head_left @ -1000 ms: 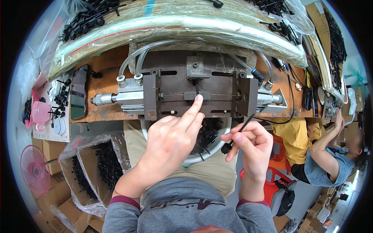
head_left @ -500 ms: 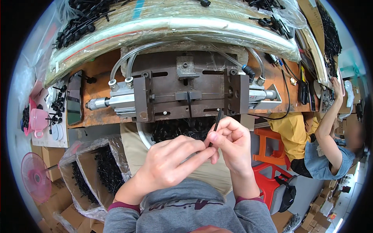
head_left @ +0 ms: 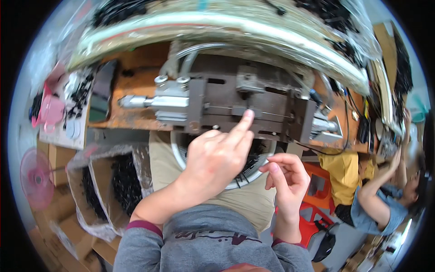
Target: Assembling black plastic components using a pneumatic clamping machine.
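My left hand [head_left: 217,156] reaches over the brown metal fixture [head_left: 222,95], its index finger stretched onto the small grey clamp block [head_left: 238,110] in the middle. The thumb is hidden beneath, so whether this hand pinches anything cannot be seen. Lower and to the right, my right hand [head_left: 290,179] hovers with loosely bent fingers and thumb apart; nothing shows between them. Below the fixture a round white-rimmed basin [head_left: 179,156] holds thin black rod-like parts [head_left: 256,154], partly covered by my left hand.
Metal cylinders [head_left: 172,106] with clear hoses flank the fixture. At left are a pink cup [head_left: 50,111], a dark flat phone-like device [head_left: 102,88] and a plastic-lined box [head_left: 111,190] of black parts. A co-worker [head_left: 380,204] sits at right near red stools [head_left: 312,222].
My hands have separated. The left moved up to the fixture's middle, and the right drew slightly right and down. The black rod held between them is no longer visible. The view has shifted.
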